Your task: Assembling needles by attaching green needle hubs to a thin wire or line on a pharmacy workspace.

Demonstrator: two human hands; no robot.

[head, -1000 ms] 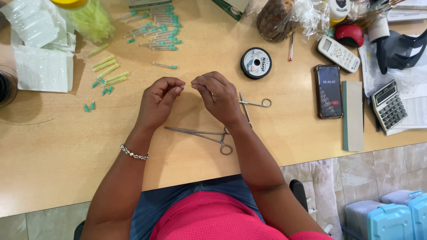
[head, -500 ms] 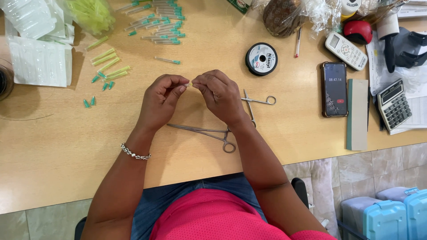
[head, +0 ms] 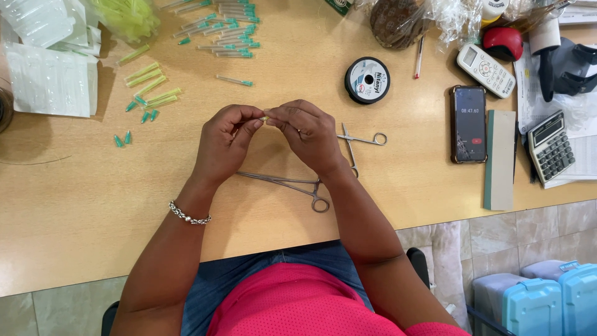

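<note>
Above the wooden counter (head: 74,205), the left hand (head: 225,143) and right hand (head: 308,134) meet fingertip to fingertip, each grip pinched nearly closed on one tiny pale piece (head: 265,117) between them, over steel forceps (head: 286,185) and scissors (head: 360,142).

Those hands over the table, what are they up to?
A seated person pinches something tiny between the left hand and right hand, fingertips meeting above the wooden table. Two pairs of forceps lie under the hands. A spool, green-capped needles and a phone sit nearby.
</note>
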